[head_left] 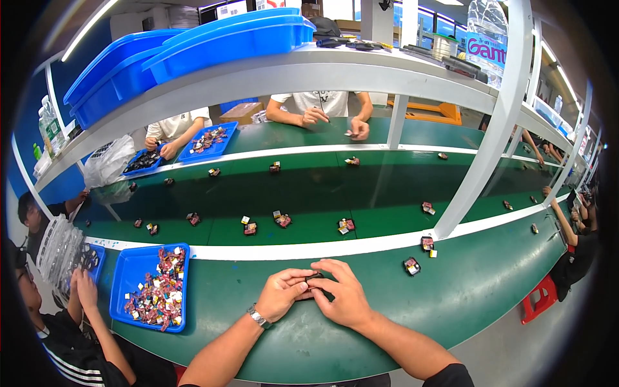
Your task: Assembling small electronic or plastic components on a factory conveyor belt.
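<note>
Over the green worktop, a small black part [314, 277] sits between the fingertips of both my hands, mostly covered by them. My left hand [282, 295], with a metal watch on its wrist, pinches the part from the left. From the right, the curled fingers and thumb of my right hand [343, 295] close around the same part. To my left lies a blue tray [187, 284] heaped with small red, white and yellow component pieces. Beyond my right hand, a dark small assembly [411, 266] with red and white pieces rests on the worktop, and a similar assembly [427, 244] lies by the white rail.
Past the white rail [271, 252], a green conveyor belt [290, 193] carries several small assemblies. A slanting white post [480, 135] rises on the right to an overhead shelf with blue bins [225, 48]. Co-workers sit opposite and on both sides; a red stool [539, 300] stands right.
</note>
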Demonstrator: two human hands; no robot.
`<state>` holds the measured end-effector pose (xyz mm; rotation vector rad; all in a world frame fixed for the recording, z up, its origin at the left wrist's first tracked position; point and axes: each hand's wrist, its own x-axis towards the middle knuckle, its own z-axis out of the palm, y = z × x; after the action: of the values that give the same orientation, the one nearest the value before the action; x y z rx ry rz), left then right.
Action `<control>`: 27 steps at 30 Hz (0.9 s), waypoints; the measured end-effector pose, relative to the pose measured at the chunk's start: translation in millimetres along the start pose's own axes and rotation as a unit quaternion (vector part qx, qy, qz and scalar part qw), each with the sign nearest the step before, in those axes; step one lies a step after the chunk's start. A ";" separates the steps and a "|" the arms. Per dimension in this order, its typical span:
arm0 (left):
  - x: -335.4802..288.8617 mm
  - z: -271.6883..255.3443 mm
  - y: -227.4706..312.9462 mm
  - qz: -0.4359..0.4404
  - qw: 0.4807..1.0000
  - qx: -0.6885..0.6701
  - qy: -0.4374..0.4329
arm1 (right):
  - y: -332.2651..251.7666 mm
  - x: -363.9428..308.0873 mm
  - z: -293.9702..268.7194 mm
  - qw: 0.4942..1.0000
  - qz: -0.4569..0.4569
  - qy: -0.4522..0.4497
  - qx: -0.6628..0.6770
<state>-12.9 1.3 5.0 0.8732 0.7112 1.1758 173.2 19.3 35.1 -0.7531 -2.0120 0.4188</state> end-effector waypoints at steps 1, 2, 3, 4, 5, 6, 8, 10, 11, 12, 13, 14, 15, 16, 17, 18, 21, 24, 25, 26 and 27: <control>0.7 1.8 -0.1 0.000 1.000 0.000 -0.004 | 0.2 -1.4 -1.9 1.000 0.007 0.012 -0.010; 1.1 3.6 0.2 -0.001 1.000 0.003 -0.012 | 0.3 -1.7 -3.7 1.000 0.007 0.014 -0.013; 1.9 5.3 0.3 -0.003 1.000 0.005 -0.021 | 0.3 -1.9 -5.3 1.000 0.011 0.015 -0.010; 1.3 4.1 0.1 -0.002 1.000 0.006 -0.019 | 0.9 -1.9 -3.8 1.000 0.014 0.014 -0.002; 1.1 2.8 -0.3 -0.001 1.000 0.005 -0.020 | 1.6 -2.3 -2.3 1.000 0.013 0.014 -0.001; 1.1 2.0 -0.5 0.000 1.000 0.004 -0.020 | 2.4 -2.9 -0.9 1.000 0.012 0.019 0.004; 0.6 3.7 -0.1 -0.003 1.000 0.008 -0.009 | 2.7 -2.6 1.4 1.000 0.011 0.024 0.010; 1.2 5.0 -0.6 -0.007 1.000 0.009 -0.001 | -0.4 -2.0 1.9 0.999 0.031 0.031 0.016; 1.9 5.0 -1.0 -0.002 1.000 0.016 0.000 | -1.5 -2.3 2.2 0.999 0.032 0.030 0.016; 2.0 5.0 -1.5 0.003 1.000 0.024 0.002 | -2.5 -2.8 2.6 0.999 0.039 0.033 0.018; 1.9 5.6 -2.0 0.004 1.000 0.024 0.002 | -2.8 -2.9 2.6 0.998 0.045 0.036 0.020; 1.1 6.4 -2.5 -0.004 0.999 0.032 0.014 | -2.6 -3.5 3.1 0.998 0.045 0.035 0.019; 0.7 6.8 -2.9 -0.011 0.999 0.039 0.026 | -2.4 -4.3 3.6 0.998 0.042 0.029 0.021; 1.3 6.6 -3.2 -0.011 0.999 0.039 0.026 | -2.2 -4.6 3.7 0.999 0.039 0.022 0.022; 1.7 5.4 -3.5 0.001 0.999 0.036 0.023 | -2.8 -3.6 3.4 0.999 0.039 0.022 0.023; 1.9 4.6 -3.5 0.012 0.999 0.032 0.020 | -3.9 -1.7 1.6 0.999 0.028 0.018 0.017; 1.3 1.2 -1.9 0.018 1.000 0.018 0.015 | -5.7 1.4 -2.4 1.000 0.011 0.019 -0.002; 1.1 2.8 -3.1 0.026 1.000 0.001 -0.009 | -4.2 0.8 -4.4 1.000 0.008 0.024 -0.011; 1.4 3.6 -3.2 0.026 1.000 0.001 -0.011 | -2.6 0.5 -5.0 1.000 0.008 0.022 -0.009; 1.6 4.1 -3.1 0.024 1.000 -0.001 -0.008 | -1.5 -0.1 -5.0 1.000 0.008 0.023 -0.009; 1.7 4.5 -3.1 0.022 1.000 -0.003 -0.006 | -0.7 -1.0 -4.5 1.000 0.004 0.024 -0.010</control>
<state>-7.2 1.6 4.5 0.8943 0.6825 1.2096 177.2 18.1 37.1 -0.7779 -1.9709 0.3819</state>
